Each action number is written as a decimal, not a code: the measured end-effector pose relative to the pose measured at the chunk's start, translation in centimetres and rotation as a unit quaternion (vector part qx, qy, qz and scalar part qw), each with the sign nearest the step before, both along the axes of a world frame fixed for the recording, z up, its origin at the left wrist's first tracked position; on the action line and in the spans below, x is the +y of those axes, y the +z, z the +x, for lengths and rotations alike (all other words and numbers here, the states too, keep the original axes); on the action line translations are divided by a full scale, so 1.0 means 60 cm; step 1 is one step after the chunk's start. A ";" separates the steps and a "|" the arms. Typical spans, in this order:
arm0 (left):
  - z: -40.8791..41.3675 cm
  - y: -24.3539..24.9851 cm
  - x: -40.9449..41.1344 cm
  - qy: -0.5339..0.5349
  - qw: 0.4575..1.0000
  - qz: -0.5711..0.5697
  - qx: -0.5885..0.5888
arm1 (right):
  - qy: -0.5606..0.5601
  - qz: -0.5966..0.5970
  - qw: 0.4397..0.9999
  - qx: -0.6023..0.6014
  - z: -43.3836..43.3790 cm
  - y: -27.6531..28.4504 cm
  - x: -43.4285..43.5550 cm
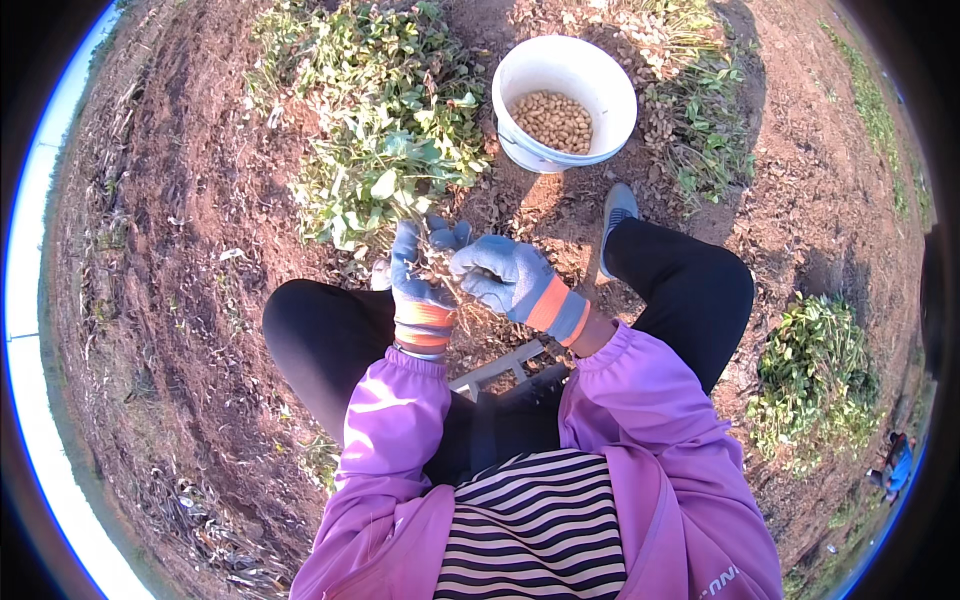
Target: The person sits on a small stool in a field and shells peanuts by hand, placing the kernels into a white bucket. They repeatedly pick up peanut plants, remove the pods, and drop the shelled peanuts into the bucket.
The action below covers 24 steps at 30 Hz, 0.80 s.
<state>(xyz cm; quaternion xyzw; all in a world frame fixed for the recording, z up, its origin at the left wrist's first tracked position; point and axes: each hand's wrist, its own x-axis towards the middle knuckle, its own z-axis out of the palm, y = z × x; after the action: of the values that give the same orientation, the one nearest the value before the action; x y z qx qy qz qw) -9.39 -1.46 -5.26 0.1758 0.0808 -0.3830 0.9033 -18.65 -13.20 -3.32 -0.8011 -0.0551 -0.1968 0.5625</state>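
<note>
In a grey glove with an orange cuff, my left hand [411, 270] grips the root end of an uprooted peanut plant [435, 262]. Its leafy stems [379, 187] run up and merge with the pile beyond. My right hand [504, 276], gloved alike, is curled against the roots at the plant's right side; whether a pod is inside the fingers is hidden. Thin roots trail below both hands. Farther out stands a white plastic bucket [615, 124], with a layer of unshelled peanuts [551, 121] in its bottom.
A heap of peanut plants [360, 82] lies left of the bucket and another [697, 112] to its right. One more bundle [817, 371] rests on the soil at right. Under me is part of a low stool frame [499, 367]. A person [894, 465] is far off at lower right.
</note>
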 end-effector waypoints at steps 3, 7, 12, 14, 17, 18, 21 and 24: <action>0.003 -0.014 0.004 -0.004 1.000 0.015 -0.017 | -0.007 -0.077 0.997 0.008 -0.002 0.008 0.003; -0.003 -0.007 0.002 -0.005 0.998 0.056 -0.018 | -0.014 -0.125 0.992 0.033 -0.007 0.013 0.006; -0.008 0.001 0.000 -0.012 0.997 0.066 -0.034 | -0.017 -0.132 0.990 0.052 -0.006 0.008 0.005; 0.000 -0.014 0.005 -0.001 0.999 0.040 -0.026 | -0.016 -0.130 0.990 0.053 -0.003 0.012 0.006; -0.009 -0.001 -0.002 -0.006 0.998 0.056 -0.015 | -0.023 -0.107 0.993 0.040 -0.001 0.010 0.003; -0.010 0.005 -0.002 -0.014 0.998 0.054 -0.015 | -0.024 -0.082 0.996 0.041 -0.001 0.009 0.004; -0.014 0.021 -0.009 0.014 0.997 0.073 0.005 | -0.030 -0.007 0.999 0.028 0.001 -0.003 0.010; -0.008 0.008 -0.007 0.002 1.000 0.014 0.003 | -0.031 0.062 0.998 0.008 0.006 -0.020 0.014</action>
<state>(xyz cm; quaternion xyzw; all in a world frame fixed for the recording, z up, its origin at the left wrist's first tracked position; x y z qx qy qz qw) -9.87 -1.87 -4.79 0.1872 0.0890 -0.3803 0.9013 -18.30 -12.35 -4.51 -0.7676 -0.0132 -0.2108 0.6052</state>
